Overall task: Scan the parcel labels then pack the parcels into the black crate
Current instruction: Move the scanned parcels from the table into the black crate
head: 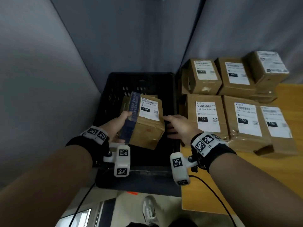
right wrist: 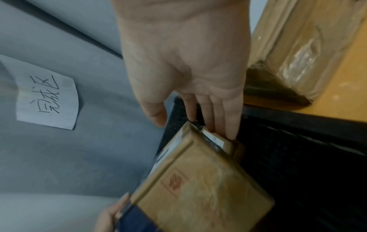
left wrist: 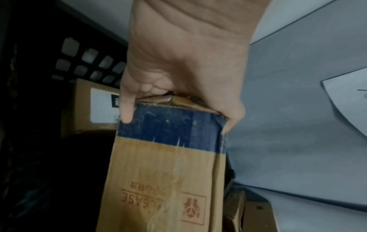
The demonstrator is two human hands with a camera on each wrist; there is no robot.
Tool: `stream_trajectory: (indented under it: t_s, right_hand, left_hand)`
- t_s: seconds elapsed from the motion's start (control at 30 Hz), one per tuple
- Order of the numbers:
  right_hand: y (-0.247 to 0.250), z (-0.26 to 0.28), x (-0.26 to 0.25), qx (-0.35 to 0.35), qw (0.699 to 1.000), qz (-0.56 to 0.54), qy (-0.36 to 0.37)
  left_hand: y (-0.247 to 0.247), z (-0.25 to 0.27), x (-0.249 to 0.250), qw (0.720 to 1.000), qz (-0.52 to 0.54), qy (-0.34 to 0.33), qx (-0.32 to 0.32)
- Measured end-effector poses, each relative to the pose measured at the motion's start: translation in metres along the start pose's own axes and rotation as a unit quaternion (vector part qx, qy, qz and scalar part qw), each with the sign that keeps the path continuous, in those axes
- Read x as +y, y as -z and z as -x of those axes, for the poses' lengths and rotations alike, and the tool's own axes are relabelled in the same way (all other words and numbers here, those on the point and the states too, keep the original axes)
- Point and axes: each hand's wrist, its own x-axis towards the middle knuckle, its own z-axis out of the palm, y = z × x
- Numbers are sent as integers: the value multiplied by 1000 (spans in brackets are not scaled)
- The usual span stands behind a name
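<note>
The left hand (head: 120, 123) is gripping the taped end of a parcel (head: 146, 122), holding it tilted over the crate (head: 170, 89). The right hand (head: 178, 126) is reaching with straight fingers (right wrist: 231, 125) touching the parcel's other end. Another parcel (left wrist: 93, 106) is lying inside the crate.

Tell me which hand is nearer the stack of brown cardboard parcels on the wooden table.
Right. The right hand reaches over the black crate just beside the stack of brown cardboard parcels; the left hand grips the blue-taped parcel farther away.

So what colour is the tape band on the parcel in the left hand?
Dark blue, across the brown cardboard parcel; the tape band shows best in the left wrist view.
</note>
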Motion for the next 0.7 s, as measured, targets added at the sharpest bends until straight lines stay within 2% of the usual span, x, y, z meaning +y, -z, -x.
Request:
stream_trajectory:
  t_s: [0.13, 0.33, 0.47, 0.57, 0.7]
  right_hand:
    - [-19, -9, 14, -10, 998, -4, -60]
    - [-30, -26, 18, 20, 994, -26, -106]
    - [-39, -55, 22, 32, 993, 34, -107]
    - [-49, -87, 34, 48, 989, 80, -116]
    - [-61, -132, 58, 64, 985, 111, -118]
  left_hand:
    - [-14, -44, -11, 998, 35, 44, -19]
    - [-31, -55, -16, 998, 4, 59, -22]
    - [-27, -83, -19, 997, -71, 37, 12]
    - [-26, -108, -24, 993, -114, 15, 10]
    - [-32, -124, -23, 990, -136, 18, -12]
